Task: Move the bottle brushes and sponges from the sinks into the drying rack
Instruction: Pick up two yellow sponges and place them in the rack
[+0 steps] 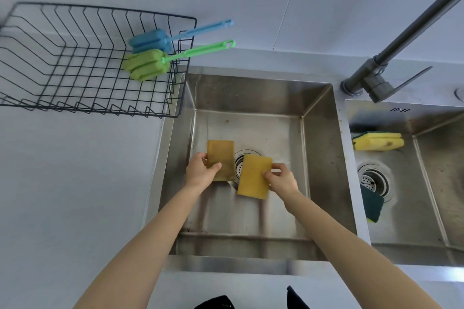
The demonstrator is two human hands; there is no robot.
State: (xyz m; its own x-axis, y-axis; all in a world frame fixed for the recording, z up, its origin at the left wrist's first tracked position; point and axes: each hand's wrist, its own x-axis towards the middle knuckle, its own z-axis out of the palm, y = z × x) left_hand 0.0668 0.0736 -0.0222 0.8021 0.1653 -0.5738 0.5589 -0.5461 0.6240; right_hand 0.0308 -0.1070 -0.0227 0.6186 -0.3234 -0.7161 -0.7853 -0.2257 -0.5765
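Over the left sink (319, 158), my left hand (199, 173) grips a dull brownish-yellow sponge (222, 155). My right hand (282, 179) grips a brighter yellow sponge (252, 178) above the drain. In the right sink (411, 233), a yellow sponge with a green pad (378, 141) rests on a ledge, and a dark green sponge (372, 204) lies beside that sink's drain. A blue bottle brush (153, 40) and a green bottle brush (148, 64) lie in the black wire drying rack (50, 78), with their handles sticking out over its right rim.
The rack stands on the white counter (75, 170) left of the sinks. A grey faucet (384, 70) rises between the sinks at the back and reaches up to the right. A white wall runs behind everything.
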